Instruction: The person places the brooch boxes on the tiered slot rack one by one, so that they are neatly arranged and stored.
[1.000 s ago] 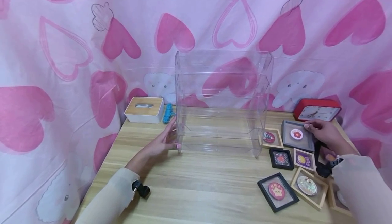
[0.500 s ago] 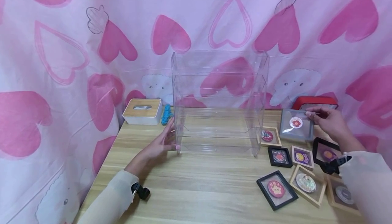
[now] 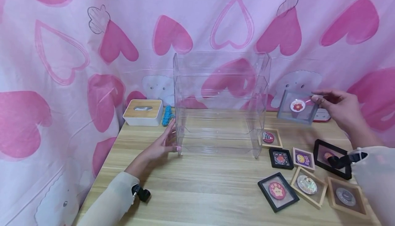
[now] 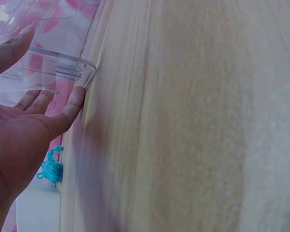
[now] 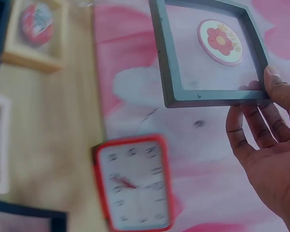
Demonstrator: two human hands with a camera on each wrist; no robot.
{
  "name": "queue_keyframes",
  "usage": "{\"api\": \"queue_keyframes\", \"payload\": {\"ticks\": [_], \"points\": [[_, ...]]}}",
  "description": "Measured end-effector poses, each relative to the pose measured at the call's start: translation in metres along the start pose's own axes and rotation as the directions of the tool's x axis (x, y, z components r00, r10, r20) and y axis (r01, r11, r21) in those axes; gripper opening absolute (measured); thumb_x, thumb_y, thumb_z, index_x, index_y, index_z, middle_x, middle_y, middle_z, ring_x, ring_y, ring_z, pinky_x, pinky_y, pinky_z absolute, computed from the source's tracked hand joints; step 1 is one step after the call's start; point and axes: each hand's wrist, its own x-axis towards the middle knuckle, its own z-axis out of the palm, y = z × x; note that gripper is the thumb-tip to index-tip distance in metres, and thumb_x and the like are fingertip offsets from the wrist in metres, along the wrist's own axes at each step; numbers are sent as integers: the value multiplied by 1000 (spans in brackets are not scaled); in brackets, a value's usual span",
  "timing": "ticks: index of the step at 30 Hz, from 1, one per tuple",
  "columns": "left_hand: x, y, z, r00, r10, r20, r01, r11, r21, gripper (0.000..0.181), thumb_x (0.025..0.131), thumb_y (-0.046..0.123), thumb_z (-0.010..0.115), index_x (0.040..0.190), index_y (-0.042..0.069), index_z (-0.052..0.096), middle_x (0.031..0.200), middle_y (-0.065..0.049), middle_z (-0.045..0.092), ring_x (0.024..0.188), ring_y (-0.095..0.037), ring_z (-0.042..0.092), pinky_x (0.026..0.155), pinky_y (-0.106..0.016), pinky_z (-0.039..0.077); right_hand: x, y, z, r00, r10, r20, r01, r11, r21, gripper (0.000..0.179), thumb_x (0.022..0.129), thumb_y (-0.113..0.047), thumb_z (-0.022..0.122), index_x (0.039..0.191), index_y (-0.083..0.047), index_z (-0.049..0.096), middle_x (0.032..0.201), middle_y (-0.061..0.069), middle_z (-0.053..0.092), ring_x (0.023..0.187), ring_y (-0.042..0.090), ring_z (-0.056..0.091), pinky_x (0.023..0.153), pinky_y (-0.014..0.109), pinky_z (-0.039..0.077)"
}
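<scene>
My right hand pinches a grey display frame by its right edge, thumb on the front and fingers behind. The frame is held tilted above the table and has a clear centre with a round flower badge. In the right wrist view the same grey frame hangs before the curtain. My left hand rests against the left side of a clear acrylic tiered shelf, its fingers extended. The left wrist view shows the left hand touching the shelf's edge.
Several badge frames, among them a black frame and a wooden frame, lie at the table's right. A red clock stands at the back right, partly hidden. A tissue box and blue cord lie back left.
My right hand has lifted the grey frame off the table, up and tilted more upright, exposing more of the black and wooden frames at right. The left hand stays at the shelf.
</scene>
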Motion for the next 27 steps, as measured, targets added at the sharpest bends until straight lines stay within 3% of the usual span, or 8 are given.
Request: {"api": "queue_keyframes", "payload": {"ticks": [3,8,11,15,21,27], "points": [[0,-1,0,1000,8,2,-8,1000,13,117,103,6,75,170,63,-1,187,-13,10,173,-46,14,136,-70,23,-1,-25,-6,1000,18,-22,-18,1000,8,41,103,-35,79,144,-29,76,90,-39,72,83,-10,64,64,11,54],[1,0,0,1000,14,11,-14,1000,15,116,104,6,74,171,62,-2,187,-12,9,173,-46,14,136,-71,21,2,-61,-15,998,-37,-59,48,979,200,39,103,-24,77,141,-21,77,93,-28,79,84,-10,75,75,4,58],[1,1,0,1000,9,10,-9,1000,2,117,103,4,74,170,64,0,188,-10,10,173,-44,13,137,-69,20,5,-81,-19,996,-65,-63,85,910,405,42,98,-18,81,139,-13,78,98,-17,83,85,-2,80,78,7,61],[1,3,0,1000,4,11,-4,1000,-6,116,103,4,74,170,64,1,188,-9,9,174,-43,12,138,-68,19,6,-110,-20,995,-78,-66,102,817,568,49,90,-18,88,136,-9,79,102,-8,84,86,4,83,80,10,62],[0,2,1,1000,-12,3,12,1000,-6,116,103,6,75,170,64,0,188,-10,8,174,-44,12,138,-68,19,10,-152,-11,982,-179,-66,181,764,619,50,89,-14,89,135,0,77,108,1,83,90,11,84,88,14,61],[-2,3,3,1000,-17,0,17,1000,-16,116,103,5,74,171,63,0,187,-12,9,173,-44,14,138,-66,22,16,-187,10,968,-246,-44,220,759,612,46,90,-10,89,133,1,78,105,3,85,92,13,83,89,15,62]]}}
